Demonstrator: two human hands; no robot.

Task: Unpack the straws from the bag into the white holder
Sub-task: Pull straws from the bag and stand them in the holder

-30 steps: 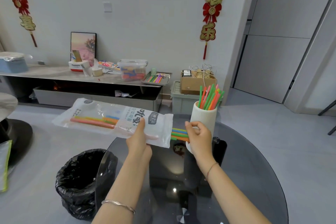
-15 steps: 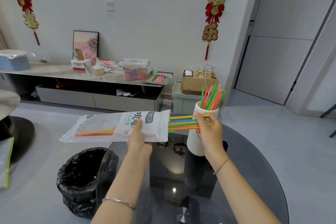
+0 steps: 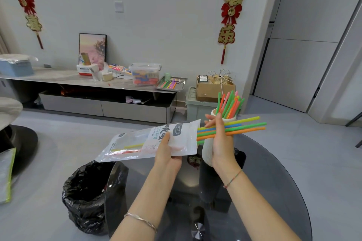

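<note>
Centrally, left hand [image 3: 166, 151] pinches the clear printed plastic bag [image 3: 148, 143]. Right hand [image 3: 219, 141] grips a bundle of coloured straws [image 3: 244, 126] half out of it, before the white ribbed holder [image 3: 208, 148].

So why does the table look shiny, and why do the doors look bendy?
In the head view, the dark glass table mirrors light as pale glare near its middle; the wide-angle lens tilts the door at the right edge; both hands look sharp, not blurred.

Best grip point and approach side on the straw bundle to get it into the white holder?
Likely mid-length, from the near side, as the right hand has the straw bundle now. It lies nearly level, its left tips at the mouth of the bag; a mid grip lets it swing upright over the white holder.
</note>
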